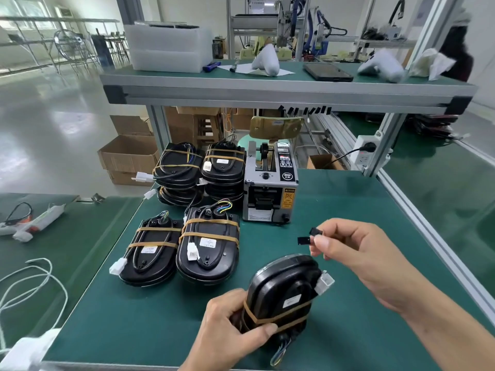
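At lower centre, left hand [227,332] grips a banded black housing [278,287]; right hand [356,250] pinches black tape [304,240] just above it.

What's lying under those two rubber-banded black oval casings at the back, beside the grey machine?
Each top black oval plastic casing lies on a second, similar black casing. Only the lower ones' front edges show; their tops are covered.

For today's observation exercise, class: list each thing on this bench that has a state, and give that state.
Held black unit: banded, gripped by left hand.
Black tape piece: pinched by right hand.
Tape dispenser: upright.
Other black units: banded, lying flat.
Cardboard box: open.
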Action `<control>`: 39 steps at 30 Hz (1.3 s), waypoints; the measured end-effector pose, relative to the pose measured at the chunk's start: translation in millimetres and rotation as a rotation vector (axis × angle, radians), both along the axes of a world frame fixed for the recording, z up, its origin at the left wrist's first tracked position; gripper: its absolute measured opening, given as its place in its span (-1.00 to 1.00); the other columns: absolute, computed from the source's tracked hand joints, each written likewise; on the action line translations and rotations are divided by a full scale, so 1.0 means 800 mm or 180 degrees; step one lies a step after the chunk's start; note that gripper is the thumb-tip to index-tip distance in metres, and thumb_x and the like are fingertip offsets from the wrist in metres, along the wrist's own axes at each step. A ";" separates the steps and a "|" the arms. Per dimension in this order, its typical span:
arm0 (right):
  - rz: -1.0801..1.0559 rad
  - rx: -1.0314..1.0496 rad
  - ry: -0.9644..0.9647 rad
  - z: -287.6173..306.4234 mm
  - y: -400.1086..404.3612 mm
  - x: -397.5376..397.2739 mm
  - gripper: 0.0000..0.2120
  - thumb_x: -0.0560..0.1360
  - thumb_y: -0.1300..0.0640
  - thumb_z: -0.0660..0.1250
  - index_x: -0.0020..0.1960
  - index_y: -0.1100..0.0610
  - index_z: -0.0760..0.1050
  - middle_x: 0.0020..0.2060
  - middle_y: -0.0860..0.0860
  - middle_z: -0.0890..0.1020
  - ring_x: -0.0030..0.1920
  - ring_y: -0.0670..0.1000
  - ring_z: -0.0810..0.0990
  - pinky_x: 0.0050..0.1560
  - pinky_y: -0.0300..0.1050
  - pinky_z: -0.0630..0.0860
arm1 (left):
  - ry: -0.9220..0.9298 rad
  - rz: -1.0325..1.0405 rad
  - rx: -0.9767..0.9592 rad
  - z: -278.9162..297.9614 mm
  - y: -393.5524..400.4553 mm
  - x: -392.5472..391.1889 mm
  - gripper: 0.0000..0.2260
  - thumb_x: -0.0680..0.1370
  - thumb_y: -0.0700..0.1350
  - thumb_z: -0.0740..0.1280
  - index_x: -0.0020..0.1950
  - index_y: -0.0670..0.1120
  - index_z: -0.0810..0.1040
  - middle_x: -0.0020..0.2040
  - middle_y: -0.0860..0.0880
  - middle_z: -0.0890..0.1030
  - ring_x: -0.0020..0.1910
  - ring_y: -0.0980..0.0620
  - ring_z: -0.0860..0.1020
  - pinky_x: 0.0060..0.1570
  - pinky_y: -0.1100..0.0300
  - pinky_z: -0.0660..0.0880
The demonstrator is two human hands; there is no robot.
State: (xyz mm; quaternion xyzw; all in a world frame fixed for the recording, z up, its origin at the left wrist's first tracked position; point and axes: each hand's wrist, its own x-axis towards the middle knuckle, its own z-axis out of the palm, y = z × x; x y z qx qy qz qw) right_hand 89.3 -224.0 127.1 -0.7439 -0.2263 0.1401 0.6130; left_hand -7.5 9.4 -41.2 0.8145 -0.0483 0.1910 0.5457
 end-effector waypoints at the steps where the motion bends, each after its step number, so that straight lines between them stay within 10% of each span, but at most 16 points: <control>1: 0.0042 -0.0075 -0.0027 0.000 -0.002 -0.003 -0.66 0.36 -0.22 0.46 -0.15 0.06 0.66 -0.16 0.17 0.69 -0.15 -0.08 0.60 -0.01 -0.26 0.50 | 0.0004 -0.0004 -0.0004 -0.001 0.000 0.000 -0.71 0.39 0.15 0.63 -0.14 -0.03 0.70 -0.26 -0.07 0.60 -0.28 -0.14 0.56 -0.29 -0.14 0.50; 39: 0.0029 -0.1047 0.0562 0.020 0.013 -0.001 -0.63 0.59 -0.17 0.31 -0.21 0.00 0.73 -0.13 -0.13 0.73 -0.08 -0.27 0.62 0.06 -0.18 0.43 | -0.0198 -0.0082 0.0142 -0.005 0.001 0.000 -0.80 0.38 0.09 0.65 -0.12 0.13 0.68 -0.26 0.02 0.60 -0.29 -0.06 0.57 -0.32 -0.06 0.51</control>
